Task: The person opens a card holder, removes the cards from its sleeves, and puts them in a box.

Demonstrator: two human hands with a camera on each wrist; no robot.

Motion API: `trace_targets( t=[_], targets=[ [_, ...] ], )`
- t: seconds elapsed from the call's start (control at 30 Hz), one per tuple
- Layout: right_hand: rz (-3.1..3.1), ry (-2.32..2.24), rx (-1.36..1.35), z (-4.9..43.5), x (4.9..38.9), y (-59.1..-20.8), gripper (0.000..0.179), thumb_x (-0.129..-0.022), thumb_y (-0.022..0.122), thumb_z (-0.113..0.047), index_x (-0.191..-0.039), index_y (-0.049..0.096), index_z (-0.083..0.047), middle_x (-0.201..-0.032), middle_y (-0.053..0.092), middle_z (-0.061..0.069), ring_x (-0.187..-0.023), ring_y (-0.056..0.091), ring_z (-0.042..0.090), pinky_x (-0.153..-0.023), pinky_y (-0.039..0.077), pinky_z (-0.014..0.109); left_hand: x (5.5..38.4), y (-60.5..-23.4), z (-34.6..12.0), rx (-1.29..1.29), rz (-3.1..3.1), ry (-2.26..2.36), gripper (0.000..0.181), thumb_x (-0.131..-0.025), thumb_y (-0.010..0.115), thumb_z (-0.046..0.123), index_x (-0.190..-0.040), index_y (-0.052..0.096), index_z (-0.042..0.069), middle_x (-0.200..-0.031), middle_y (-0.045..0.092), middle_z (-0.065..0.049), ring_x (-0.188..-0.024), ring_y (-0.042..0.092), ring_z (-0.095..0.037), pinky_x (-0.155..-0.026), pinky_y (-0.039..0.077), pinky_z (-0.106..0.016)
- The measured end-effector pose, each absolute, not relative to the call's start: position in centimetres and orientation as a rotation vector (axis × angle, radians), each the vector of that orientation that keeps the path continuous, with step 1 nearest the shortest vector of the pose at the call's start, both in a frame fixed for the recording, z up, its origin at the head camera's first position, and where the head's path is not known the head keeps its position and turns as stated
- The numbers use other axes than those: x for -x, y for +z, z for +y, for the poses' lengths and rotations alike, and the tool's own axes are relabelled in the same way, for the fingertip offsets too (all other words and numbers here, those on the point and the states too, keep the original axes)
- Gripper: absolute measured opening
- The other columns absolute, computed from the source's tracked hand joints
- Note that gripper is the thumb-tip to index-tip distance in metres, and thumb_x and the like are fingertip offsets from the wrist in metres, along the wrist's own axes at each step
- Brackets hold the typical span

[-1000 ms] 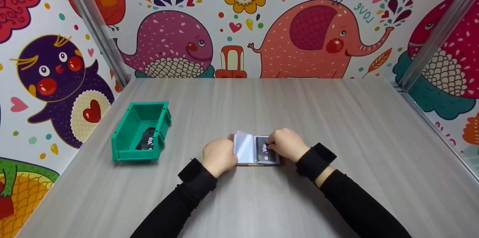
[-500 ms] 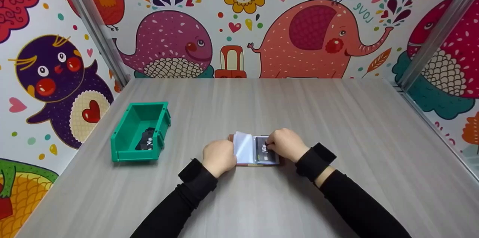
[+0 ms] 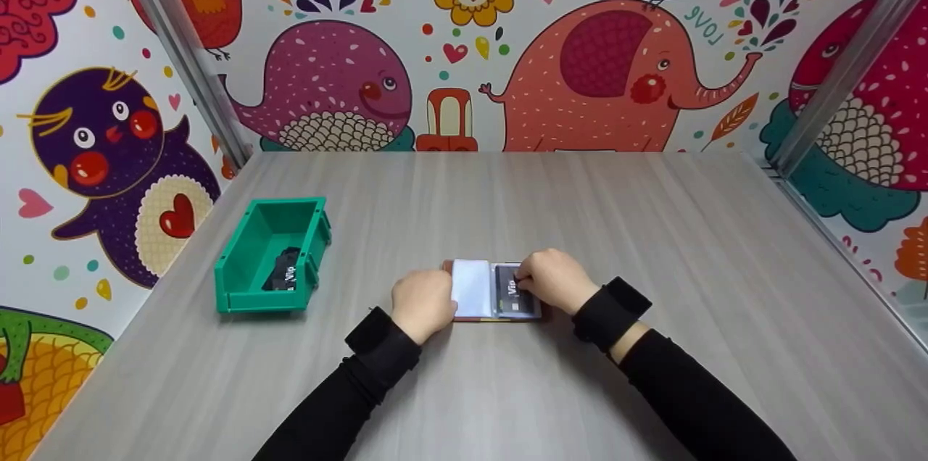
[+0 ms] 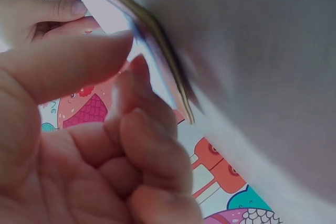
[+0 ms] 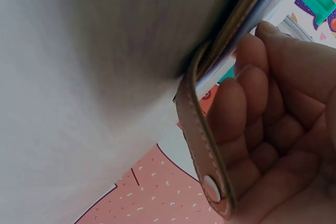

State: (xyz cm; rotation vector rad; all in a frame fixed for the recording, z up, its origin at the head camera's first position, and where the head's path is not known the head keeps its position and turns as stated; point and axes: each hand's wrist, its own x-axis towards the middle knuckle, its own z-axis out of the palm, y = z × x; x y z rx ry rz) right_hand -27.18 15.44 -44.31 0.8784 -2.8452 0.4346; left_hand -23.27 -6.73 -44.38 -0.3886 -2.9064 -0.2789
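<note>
A small brown card holder lies open on the table with its clear pages spread. A whitish plastic page lies flat on its left side. On the right side is a black card lettered "Vip". My left hand holds the card holder's left edge, thumb and curled index finger meeting at the page border in the left wrist view. My right hand pinches at the black card's right side, its fingertips over the card. A brown strap with a metal snap sticks out beside the right hand's curled fingers.
A green bin stands to the left on the wood-grain table, with several black cards inside. Walls printed with cartoon animals enclose the table's back and sides.
The left page, whose top corner stood raised earlier, now lies flat. My left hand has shifted very slightly left; my right hand stays at the black card.
</note>
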Motion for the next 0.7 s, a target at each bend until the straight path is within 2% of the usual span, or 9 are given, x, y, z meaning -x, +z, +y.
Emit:
trace_targets(
  t=[0.17,0.7],
  targets=[
    [-2.841,0.435,-0.877,15.44,27.07,-44.33,0.007,-0.079,0.078,-0.002,-0.076,0.076,-0.008,-0.076,0.070,0.001,-0.067,0.062,0.017,-0.064,0.052,0.038,23.19,-44.37,-6.75,0.431,-2.892,-0.287,0.019,-0.074,0.081,0.012,-0.070,0.065,0.003,-0.066,0.064,-0.009,-0.062,0.064,-0.029,-0.050,0.051,-0.043],
    [-2.832,0.443,-0.878,15.48,27.11,-44.46,0.006,-0.079,0.078,-0.002,-0.077,0.076,-0.008,-0.078,0.071,0.001,-0.068,0.063,0.018,-0.065,0.052,0.039,23.18,-44.41,-6.65,0.481,-2.854,-0.264,0.015,-0.075,0.079,0.005,-0.067,0.066,0.005,-0.063,0.062,-0.008,-0.057,0.061,-0.024,-0.047,0.049,-0.039]
  ],
)
